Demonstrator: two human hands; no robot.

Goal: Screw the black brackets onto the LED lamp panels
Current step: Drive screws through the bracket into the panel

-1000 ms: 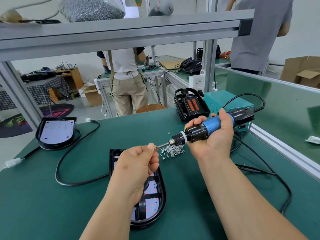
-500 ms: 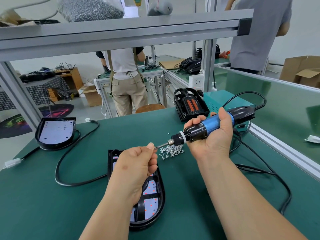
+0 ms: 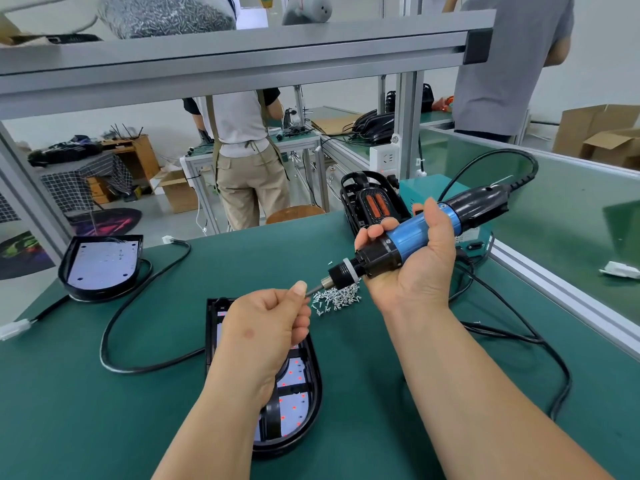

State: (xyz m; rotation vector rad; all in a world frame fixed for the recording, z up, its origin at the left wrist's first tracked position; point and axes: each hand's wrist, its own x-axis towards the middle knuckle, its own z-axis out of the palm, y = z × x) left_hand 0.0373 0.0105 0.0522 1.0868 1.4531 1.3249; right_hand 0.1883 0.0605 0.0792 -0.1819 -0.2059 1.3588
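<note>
Two hands, two jobs. My right hand [image 3: 415,271] has its fingers [image 3: 375,233] wrapped round the blue barrel of the electric screwdriver [image 3: 412,237]. It is lifted off the tabletop [image 3: 86,427] so that its bit [image 3: 314,290] meets my left hand [image 3: 266,327] in mid-air. My left thumb and forefinger are pinched on the tip of that bit. I judge I am seating a screw there, though the screw itself is hidden between my fingers. Holding the driver raised and nearly level lets me see the tip and load it without bending to the work.

The driver's long axis starts up and to the right of my left fingers, where the cord [image 3: 485,161] leaves its black tail. It runs down to the bit at my thumb, which points left and slightly down, towards me. The pile of screws [image 3: 337,299] lies just beyond my left fingers and to their right, handy for picking.

The LED lamp panel [image 3: 298,375] lies flat on the tabletop directly beneath my left hand and wrist. Its long axis runs away from me, rounded end nearest. A black bracket [image 3: 272,414] lies on it below my left wrist. A second panel [image 3: 100,265] sits well off to the left of both hands.
</note>
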